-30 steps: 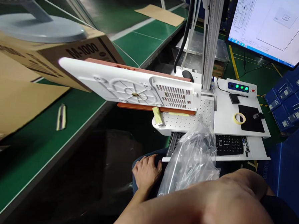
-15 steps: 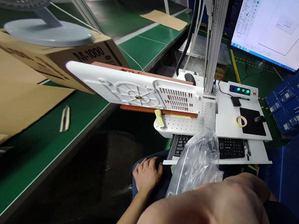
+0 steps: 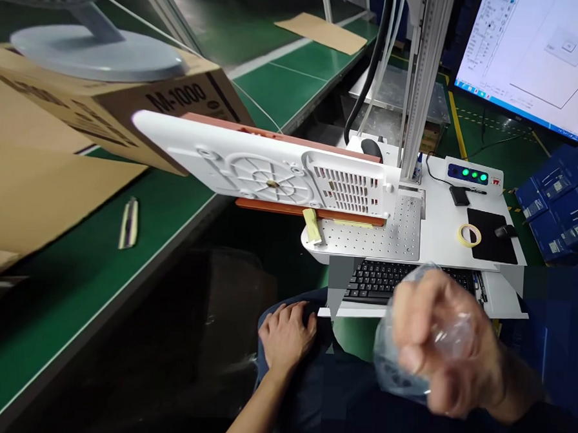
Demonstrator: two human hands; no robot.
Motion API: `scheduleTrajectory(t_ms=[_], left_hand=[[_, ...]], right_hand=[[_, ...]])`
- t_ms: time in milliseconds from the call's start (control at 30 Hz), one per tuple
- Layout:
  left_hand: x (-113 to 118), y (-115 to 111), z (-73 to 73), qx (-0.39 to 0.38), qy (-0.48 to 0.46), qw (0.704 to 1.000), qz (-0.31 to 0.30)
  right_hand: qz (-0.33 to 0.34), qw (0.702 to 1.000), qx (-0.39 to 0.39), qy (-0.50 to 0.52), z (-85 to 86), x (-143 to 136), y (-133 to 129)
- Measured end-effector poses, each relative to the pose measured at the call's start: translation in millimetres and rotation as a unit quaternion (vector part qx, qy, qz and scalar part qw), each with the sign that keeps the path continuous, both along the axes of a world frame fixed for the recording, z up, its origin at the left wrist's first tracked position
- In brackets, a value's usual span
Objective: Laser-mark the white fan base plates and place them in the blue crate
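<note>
My left hand [image 3: 287, 338] lies flat on my thigh, its fingers stretched out and holding nothing. Raised in front of the keyboard [image 3: 382, 279], my right hand [image 3: 422, 314] is closed around a clear plastic bag [image 3: 390, 361]. The bag is bunched up, and the hand is blurred by motion. Above and to the left of both hands, a white plastic panel [image 3: 195, 156] with a round ribbed area and a slotted grille stands on edge in an orange-brown holder [image 3: 274, 208]. A yellow strip of tape [image 3: 312, 225] hangs by the holder's lower edge.
A perforated metal plate [image 3: 389, 238] lies under the panel's right end. To the right are a tape roll [image 3: 462, 233], a mouse [image 3: 505, 231] and a monitor [image 3: 530, 55]. At left, a fan [image 3: 98, 54] stands on a cardboard box [image 3: 188, 108]; a cutter [image 3: 128, 224] lies on the green bench.
The plastic bag, hanging long before the keyboard, is now bunched in my right hand. My right arm has drawn back to the right, uncovering my lap. My left hand stays put.
</note>
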State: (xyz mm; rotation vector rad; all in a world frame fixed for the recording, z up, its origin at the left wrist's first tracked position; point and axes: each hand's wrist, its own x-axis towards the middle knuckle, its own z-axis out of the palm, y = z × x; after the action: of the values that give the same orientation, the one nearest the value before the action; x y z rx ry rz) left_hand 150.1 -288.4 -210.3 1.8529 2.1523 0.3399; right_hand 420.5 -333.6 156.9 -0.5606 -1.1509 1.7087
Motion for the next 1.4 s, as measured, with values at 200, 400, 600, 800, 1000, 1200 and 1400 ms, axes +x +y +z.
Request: scheduleTrajectory(t_ms=[200,400,600,800,1000,1200,1400], left_hand=[[-11,6,-6.4,0.02,-0.072,0.997,0.03],[-24,14,18.4,0.057,-0.179,0.973,0.131],[13,12,57.8,0.171,-0.236,0.953,0.083],[46,32,82.0,0.251,-0.268,0.929,-0.04],[61,50,94.6,0.256,-0.255,0.928,-0.087],[112,30,89.7,0.254,-0.246,0.912,-0.208],[152,15,74.1,0.239,-0.229,0.896,-0.296]], right_hand=[[-0.229,0.968,-0.085,-0.056,-37.0,70,-19],[-0.366,0.891,-0.18,-0.201,-84.5,105,-39],[-0.332,0.889,-0.203,-0.242,-119.5,91,-29],[-0.24,0.931,-0.179,-0.211,-120.9,80,-19],[-0.242,0.935,-0.18,-0.184,-125.5,85,-25],[-0.272,0.933,-0.186,-0.146,-123.3,103,-28],[-0.295,0.921,-0.203,-0.152,-118.3,120,-25]])
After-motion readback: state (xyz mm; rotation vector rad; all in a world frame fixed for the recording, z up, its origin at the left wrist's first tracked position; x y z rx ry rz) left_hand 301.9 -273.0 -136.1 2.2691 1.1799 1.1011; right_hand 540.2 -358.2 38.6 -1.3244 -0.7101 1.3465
